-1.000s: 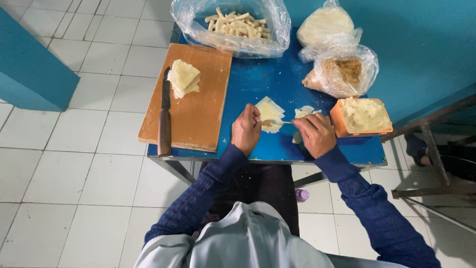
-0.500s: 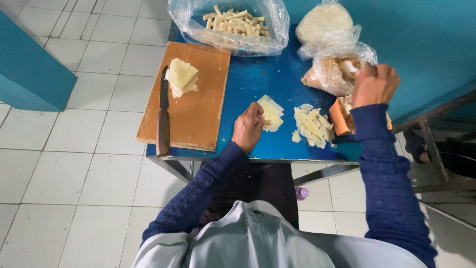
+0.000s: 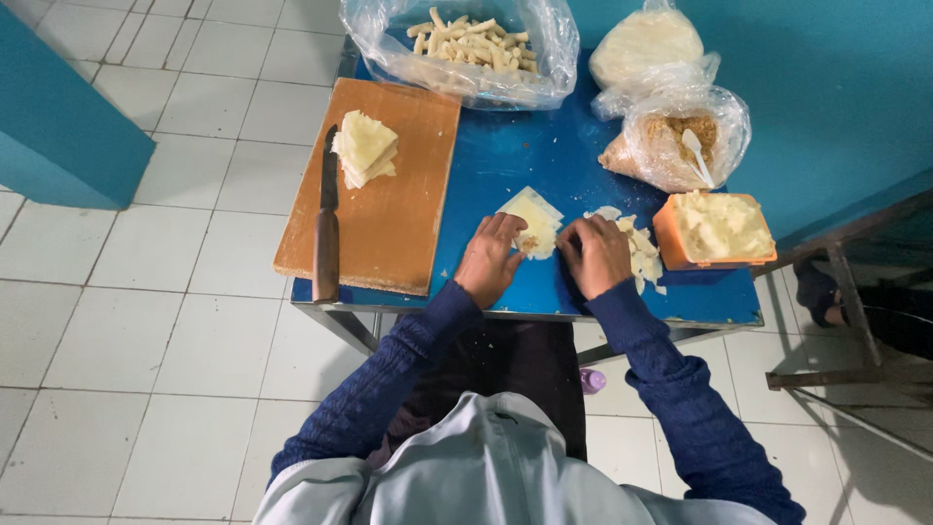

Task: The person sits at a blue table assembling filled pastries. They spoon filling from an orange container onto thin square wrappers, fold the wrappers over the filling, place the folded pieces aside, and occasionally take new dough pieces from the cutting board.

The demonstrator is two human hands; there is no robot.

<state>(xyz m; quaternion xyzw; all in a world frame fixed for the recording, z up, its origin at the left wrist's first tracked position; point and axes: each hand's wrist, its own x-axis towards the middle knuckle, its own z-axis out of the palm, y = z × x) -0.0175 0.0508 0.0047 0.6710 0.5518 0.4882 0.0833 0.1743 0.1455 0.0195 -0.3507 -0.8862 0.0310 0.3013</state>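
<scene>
Both hands rest on the blue table (image 3: 505, 156), close together on a pale square wrapper (image 3: 533, 222) that lies flat near the table's front edge. The left hand (image 3: 491, 258) has its fingers curled down onto the wrapper's left side, pinching its edge; the right hand (image 3: 595, 255) bends over the right side, but whether it grips anything I cannot tell. Just right of that hand lies a heap of pale scraps (image 3: 643, 255), and beside it an orange tub (image 3: 714, 229) of filling. To the left sits a wooden board (image 3: 389, 209) with a knife (image 3: 327, 233) and a stack of wrappers (image 3: 364, 148).
</scene>
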